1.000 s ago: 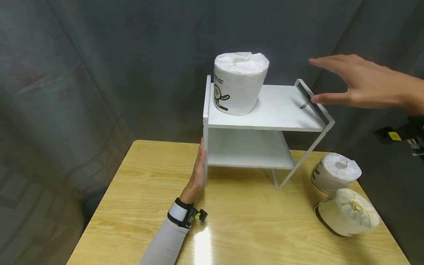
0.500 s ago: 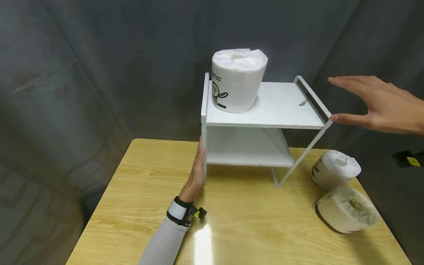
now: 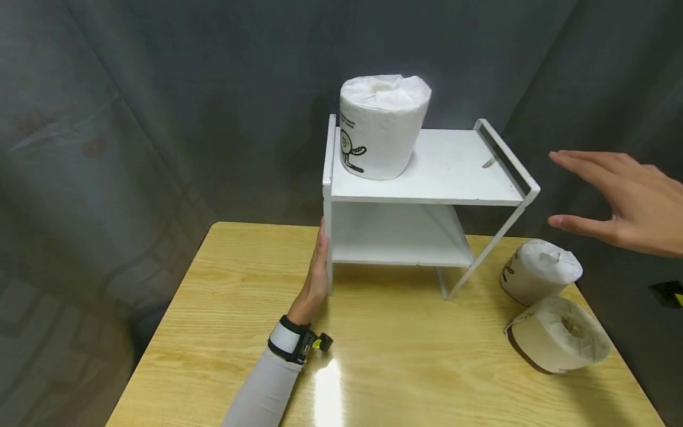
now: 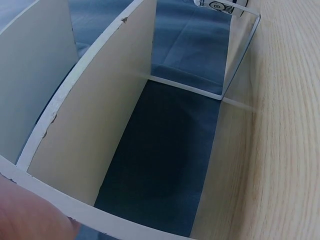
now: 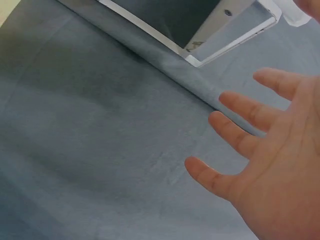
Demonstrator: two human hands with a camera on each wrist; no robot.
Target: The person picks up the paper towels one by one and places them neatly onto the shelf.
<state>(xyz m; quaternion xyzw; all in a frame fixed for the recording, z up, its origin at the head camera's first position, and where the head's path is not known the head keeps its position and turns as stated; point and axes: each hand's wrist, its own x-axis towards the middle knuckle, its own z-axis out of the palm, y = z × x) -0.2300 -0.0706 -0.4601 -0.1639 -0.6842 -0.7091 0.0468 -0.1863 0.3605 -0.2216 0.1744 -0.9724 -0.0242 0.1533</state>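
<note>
A white two-tier shelf rack (image 3: 459, 172) stands on the table. On its upper board, at the left end, sits a wrapped toilet paper roll (image 3: 381, 136) with a printed cartoon figure. My left hand (image 3: 313, 279) lies with straight fingers along the rack's left side frame; in the left wrist view part of that hand (image 4: 32, 215) shows at the frame's edge. Off the rack's right side, my right hand (image 3: 632, 201) is in the air with fingers spread and nothing in it. The right wrist view shows its palm (image 5: 280, 150) and spread fingers before the grey curtain.
Two more wrapped rolls stand on the table's right side: a white roll (image 3: 541, 270) at the back and a yellowish roll (image 3: 557, 338) in front of it. The wooden table (image 3: 405, 362) has its right edge close by them. A dark grey curtain (image 3: 256, 118) hangs behind.
My right hand has moved right and downward, away from the rack's upper right corner, fingers still spread. The left hand keeps its place at the rack's side. The roll on top stays put.
</note>
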